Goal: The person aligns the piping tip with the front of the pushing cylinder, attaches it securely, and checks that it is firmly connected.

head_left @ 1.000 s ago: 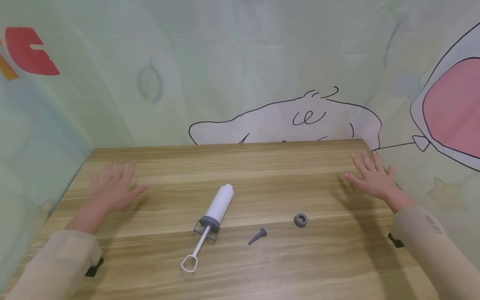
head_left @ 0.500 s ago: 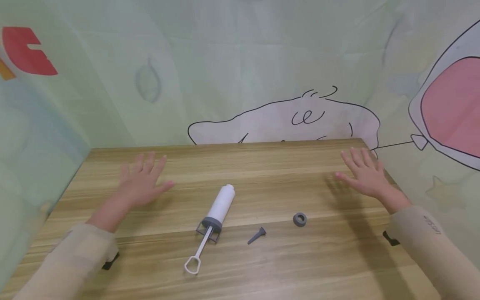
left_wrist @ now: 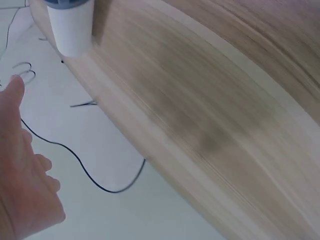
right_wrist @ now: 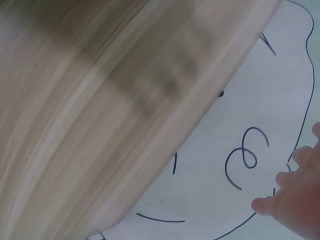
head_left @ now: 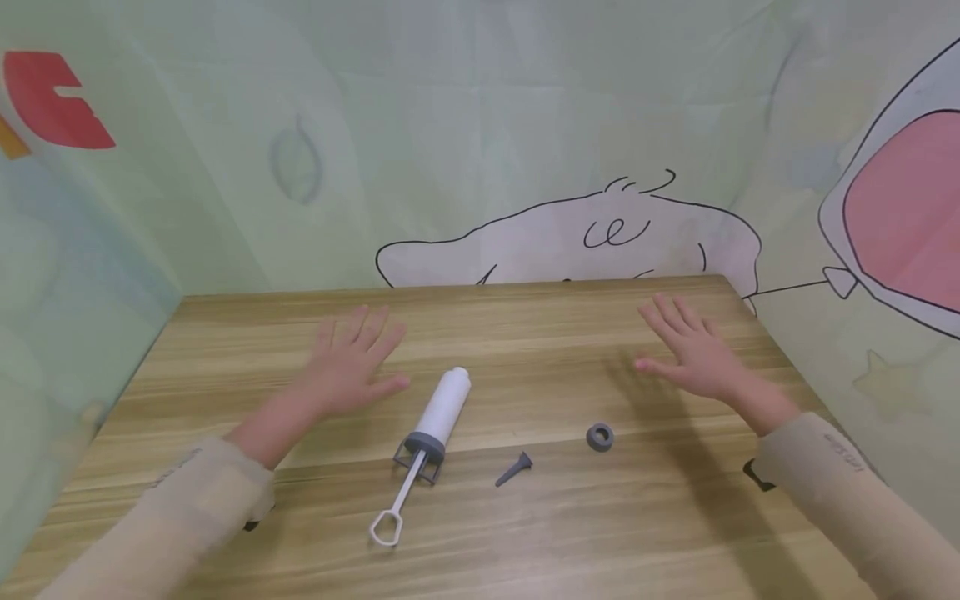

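The backdrop (head_left: 495, 108), a creased, fabric-like sheet behind the syringe, carries a black-outlined pale figure whose lower part the bench hides, and a pink balloon (head_left: 911, 208) cut off by the frame to the syringe's far right. The bench (head_left: 585, 533), wood-grained in tan bands, runs beneath the syringe; its near edge is out of view.

Beige sleeves (head_left: 847, 508) come in on both sides of the syringe, mostly hiding a dark bit under each cuff. Compared with a second ago, both hands have moved inward: the left hand (head_left: 348, 371) is now near the syringe's left side, and the right hand (head_left: 697, 358) is closer to it but well apart on the right. Fingers are spread on both; each holds nothing. The wrist views cut both hands off at the frame edge.

The syringe (head_left: 444, 408) lies where it lay, slanting on the bench: smooth white barrel, grey collar with side brackets, thin rod and looped handle. The left wrist view crops its collar. Right of the syringe sits a grey tapered nozzle (head_left: 514, 469), and farther right a round grey ring (head_left: 600, 437), both unmoved.
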### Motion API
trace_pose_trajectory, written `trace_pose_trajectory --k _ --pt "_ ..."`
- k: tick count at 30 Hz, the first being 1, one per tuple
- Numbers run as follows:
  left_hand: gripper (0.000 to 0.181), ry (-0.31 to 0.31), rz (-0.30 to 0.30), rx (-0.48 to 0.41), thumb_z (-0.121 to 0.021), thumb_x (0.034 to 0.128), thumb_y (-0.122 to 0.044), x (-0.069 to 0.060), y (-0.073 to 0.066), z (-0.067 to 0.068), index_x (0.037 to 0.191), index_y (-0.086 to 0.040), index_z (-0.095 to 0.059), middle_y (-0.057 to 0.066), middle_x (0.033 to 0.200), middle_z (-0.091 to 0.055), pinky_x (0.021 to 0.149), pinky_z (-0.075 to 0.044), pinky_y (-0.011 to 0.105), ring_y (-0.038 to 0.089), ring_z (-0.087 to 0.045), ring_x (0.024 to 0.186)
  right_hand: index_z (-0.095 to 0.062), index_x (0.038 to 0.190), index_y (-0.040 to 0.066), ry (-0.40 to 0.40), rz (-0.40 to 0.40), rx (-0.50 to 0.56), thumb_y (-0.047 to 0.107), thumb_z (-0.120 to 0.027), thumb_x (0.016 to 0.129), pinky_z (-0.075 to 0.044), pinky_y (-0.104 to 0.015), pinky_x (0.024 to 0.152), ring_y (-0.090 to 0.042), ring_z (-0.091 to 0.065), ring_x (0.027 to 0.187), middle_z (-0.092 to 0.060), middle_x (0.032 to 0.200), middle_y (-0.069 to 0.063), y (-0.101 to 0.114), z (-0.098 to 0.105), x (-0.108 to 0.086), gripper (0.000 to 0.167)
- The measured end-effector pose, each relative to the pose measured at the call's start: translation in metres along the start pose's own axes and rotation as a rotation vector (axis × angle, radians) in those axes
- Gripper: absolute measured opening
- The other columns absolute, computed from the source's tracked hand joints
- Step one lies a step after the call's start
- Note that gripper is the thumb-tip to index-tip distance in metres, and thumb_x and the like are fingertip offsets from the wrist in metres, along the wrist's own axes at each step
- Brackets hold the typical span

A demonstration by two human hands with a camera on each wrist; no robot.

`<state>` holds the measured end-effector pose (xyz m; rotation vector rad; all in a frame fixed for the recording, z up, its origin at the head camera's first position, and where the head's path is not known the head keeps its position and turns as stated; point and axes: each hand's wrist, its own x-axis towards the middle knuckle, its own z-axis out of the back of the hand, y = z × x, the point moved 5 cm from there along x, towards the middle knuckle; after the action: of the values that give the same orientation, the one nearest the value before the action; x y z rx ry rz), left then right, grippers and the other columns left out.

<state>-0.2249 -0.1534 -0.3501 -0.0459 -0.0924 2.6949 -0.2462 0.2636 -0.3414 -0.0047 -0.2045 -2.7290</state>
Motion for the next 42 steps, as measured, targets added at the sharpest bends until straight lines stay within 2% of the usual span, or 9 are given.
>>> trace_pose_trajectory --k 5,11,15,18,21,28,34,39,42 --pt "0.075 -0.003 -0.060 0.017 -0.039 0.0835 -0.060 0.004 -0.022 0.003 0.142 -0.020 -0.016 0.013 0.149 -0.006 0.100 0.003 0.063 0.036 0.000 0.135 -0.013 0.143 0.018 -0.030 0.084 0.011 0.050 -0.058 0.078 -0.012 -0.066 0.096 -0.041 -0.011 0.133 -0.010 0.147 -0.016 0.015 -0.002 0.000 0.085" --pt "0.073 -0.005 -0.126 0.002 -0.038 0.0833 -0.061 0.005 -0.045 0.002 0.142 -0.022 -0.018 0.012 0.148 -0.011 0.102 0.003 0.061 0.033 -0.002 0.136 -0.022 0.141 0.011 -0.023 0.140 0.154 0.041 -0.070 0.069 -0.020 -0.058 0.100 -0.041 -0.023 0.129 -0.019 0.144 -0.020 0.029 -0.007 -0.002 0.091" --pt "0.072 -0.018 -0.169 -0.014 -0.040 0.0830 -0.060 0.005 -0.057 0.001 0.141 -0.021 -0.021 0.012 0.147 -0.019 0.101 0.000 0.062 0.033 -0.006 0.136 -0.027 0.138 0.006 -0.006 0.156 0.244 0.034 -0.073 0.068 -0.025 -0.052 0.101 -0.037 -0.030 0.126 -0.028 0.141 -0.019 0.035 -0.013 -0.005 0.089" --pt "0.072 -0.027 -0.203 -0.013 -0.041 0.0825 -0.060 0.005 -0.066 0.000 0.140 -0.021 -0.024 0.012 0.145 -0.023 0.100 -0.003 0.063 0.034 -0.011 0.135 -0.030 0.136 0.003 -0.020 0.181 0.273 0.030 -0.075 0.067 -0.032 -0.049 0.097 -0.035 -0.043 0.117 -0.036 0.137 -0.019 0.039 -0.018 -0.008 0.087" --pt "0.071 -0.019 -0.228 -0.005 -0.040 0.0827 -0.060 0.004 -0.073 -0.004 0.140 -0.022 -0.024 0.010 0.145 -0.025 0.101 -0.004 0.062 0.033 -0.014 0.135 -0.032 0.135 0.004 -0.017 0.190 0.313 0.025 -0.075 0.066 -0.040 -0.048 0.089 -0.032 -0.052 0.106 -0.042 0.132 -0.018 0.043 -0.023 -0.011 0.084" --pt "0.067 0.006 -0.286 -0.024 -0.045 0.0826 -0.056 0.003 -0.088 -0.013 0.138 -0.020 -0.030 0.006 0.142 -0.033 0.101 -0.010 0.062 0.031 -0.022 0.133 -0.035 0.134 0.007 0.070 0.162 0.396 0.022 -0.074 0.067 -0.046 -0.044 0.081 -0.025 -0.056 0.099 -0.053 0.122 -0.015 0.046 -0.039 -0.016 0.079" --pt "0.064 0.020 -0.319 -0.129 -0.053 0.0808 -0.049 0.002 -0.098 -0.018 0.134 -0.017 -0.037 0.005 0.135 -0.043 0.100 -0.014 0.061 0.030 -0.030 0.129 -0.043 0.127 0.001 0.111 0.213 0.400 0.018 -0.073 0.069 -0.049 -0.035 0.072 -0.022 -0.057 0.088 -0.056 0.112 -0.017 0.051 -0.051 -0.019 0.067" --pt "0.057 0.002 -0.369 -0.183 -0.059 0.0793 -0.043 0.005 -0.107 -0.021 0.129 -0.017 -0.045 0.003 0.127 -0.052 0.098 -0.023 0.057 0.026 -0.042 0.120 -0.049 0.123 0.004 0.131 0.225 0.391 0.018 -0.073 0.069 -0.047 -0.025 0.068 -0.015 -0.053 0.082 -0.055 0.106 -0.011 0.052 -0.060 -0.022 0.061" --pt "0.053 0.014 -0.377 -0.216 -0.060 0.0798 -0.039 0.006 -0.112 -0.024 0.126 -0.018 -0.048 0.002 0.123 -0.055 0.098 -0.024 0.054 0.024 -0.046 0.116 -0.050 0.122 0.005 0.136 0.235 0.393 0.020 -0.073 0.068 -0.046 -0.023 0.067 -0.014 -0.053 0.080 -0.055 0.102 -0.009 0.054 -0.063 -0.023 0.061"
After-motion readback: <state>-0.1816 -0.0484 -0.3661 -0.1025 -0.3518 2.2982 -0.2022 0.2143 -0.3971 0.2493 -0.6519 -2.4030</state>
